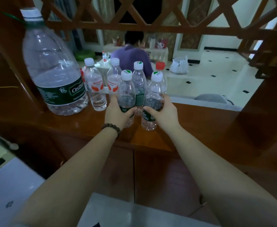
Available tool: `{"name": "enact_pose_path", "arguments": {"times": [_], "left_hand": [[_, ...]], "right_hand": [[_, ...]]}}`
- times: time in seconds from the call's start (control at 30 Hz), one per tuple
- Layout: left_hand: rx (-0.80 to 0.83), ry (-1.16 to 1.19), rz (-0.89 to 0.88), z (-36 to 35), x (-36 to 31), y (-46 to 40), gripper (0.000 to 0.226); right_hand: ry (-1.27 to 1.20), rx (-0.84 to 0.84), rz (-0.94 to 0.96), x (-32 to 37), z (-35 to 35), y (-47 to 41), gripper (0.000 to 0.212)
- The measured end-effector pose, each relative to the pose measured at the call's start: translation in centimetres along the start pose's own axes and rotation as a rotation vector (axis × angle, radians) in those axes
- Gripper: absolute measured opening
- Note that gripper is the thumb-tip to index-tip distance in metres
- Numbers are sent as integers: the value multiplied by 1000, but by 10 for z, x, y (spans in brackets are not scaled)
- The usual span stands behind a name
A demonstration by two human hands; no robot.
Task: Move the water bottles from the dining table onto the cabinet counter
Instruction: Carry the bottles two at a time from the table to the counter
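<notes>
Both hands are wrapped round small green-label bottles: left hand [116, 112] grips the left bottle [126, 95], right hand [163, 112] grips the right bottle [153, 102], thumbs across the fronts, w/ both bottles upright at the near edge of the cabinet counter [85, 128]. Bases look down on the wood or v. close, can't tell which. Best move now, I'd say: settle each base flat, feel it take the weight, then loosen fingers straight back w/o dragging the label. Watch the crowd behind, a third green-label bottle [138, 86] sits just between them, a red-cap bottle [161, 69] beyond, two orange-label bottles [95, 86] to the left, and the big 6L jug [52, 68] further left. Nudge one and they could domino. Lattice screen [151, 13] overhead, so withdraw low.
</notes>
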State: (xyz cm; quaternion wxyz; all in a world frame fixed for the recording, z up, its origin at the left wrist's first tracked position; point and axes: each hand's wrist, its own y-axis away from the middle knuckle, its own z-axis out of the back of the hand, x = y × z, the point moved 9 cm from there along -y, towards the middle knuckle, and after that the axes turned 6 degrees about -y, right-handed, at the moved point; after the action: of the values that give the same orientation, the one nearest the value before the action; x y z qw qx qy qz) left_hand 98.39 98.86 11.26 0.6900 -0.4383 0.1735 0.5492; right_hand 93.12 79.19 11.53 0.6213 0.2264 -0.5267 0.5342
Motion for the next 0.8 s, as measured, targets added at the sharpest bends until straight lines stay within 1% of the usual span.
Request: {"name": "enact_pose_path", "arguments": {"times": [0.17, 0.27, 0.43, 0.63, 0.8], "left_hand": [[19, -9, 34, -1, 14, -13, 75], [33, -26, 57, 0, 22, -20, 77], [50, -36, 43, -4, 24, -22, 86], [75, 4, 64, -6, 27, -18, 106], [81, -14, 52, -3, 28, -11, 109]], "right_hand": [[1, -3, 15, 0, -18, -12, 78], [-3, -7, 19, 1, -24, -17, 77], [-18, -5, 24, 3, -29, -18, 75], [-35, 3, 20, 3, -30, -15, 84], [-32, 34, 23, -2, -30, -8, 85]]}}
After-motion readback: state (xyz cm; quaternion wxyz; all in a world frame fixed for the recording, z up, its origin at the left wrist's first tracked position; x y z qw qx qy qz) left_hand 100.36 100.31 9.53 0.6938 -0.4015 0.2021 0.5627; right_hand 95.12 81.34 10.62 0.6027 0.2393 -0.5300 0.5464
